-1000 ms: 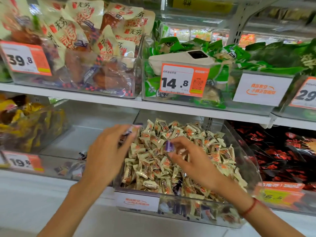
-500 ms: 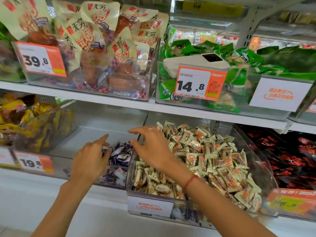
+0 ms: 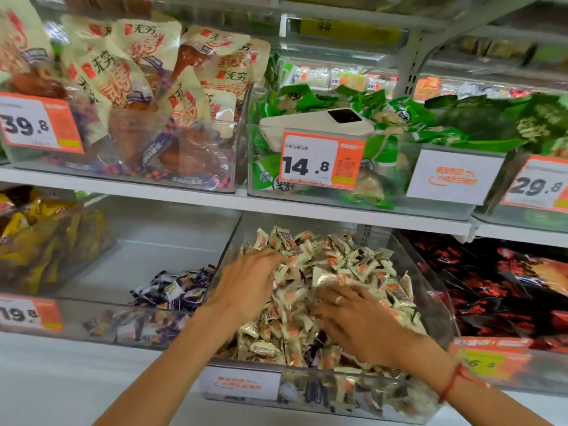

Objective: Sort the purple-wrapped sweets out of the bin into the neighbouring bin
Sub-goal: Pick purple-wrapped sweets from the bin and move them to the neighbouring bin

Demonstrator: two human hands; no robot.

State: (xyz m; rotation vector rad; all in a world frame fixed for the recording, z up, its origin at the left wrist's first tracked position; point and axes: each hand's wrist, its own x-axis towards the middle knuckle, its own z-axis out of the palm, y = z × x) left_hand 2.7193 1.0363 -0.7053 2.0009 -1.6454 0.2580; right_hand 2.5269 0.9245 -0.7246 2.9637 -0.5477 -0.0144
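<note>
Bright, even shop light; soft motion blur throughout; wide-angle bending at edges; glare on clear bin walls (image 3: 430,290).

Two hands (image 3: 246,284) in view, five price tags (image 3: 319,159) with numbers, and two white label cards (image 3: 453,176).

A white phone (image 3: 319,123) lies on green packets (image 3: 399,112) above the 14.8 price tag (image 3: 321,161) — beside them, red-printed pouches (image 3: 147,75), seemingly meat.

Purple sweets (image 3: 176,289); cream-and-orange sweets (image 3: 344,265); red wristband (image 3: 451,382).
</note>
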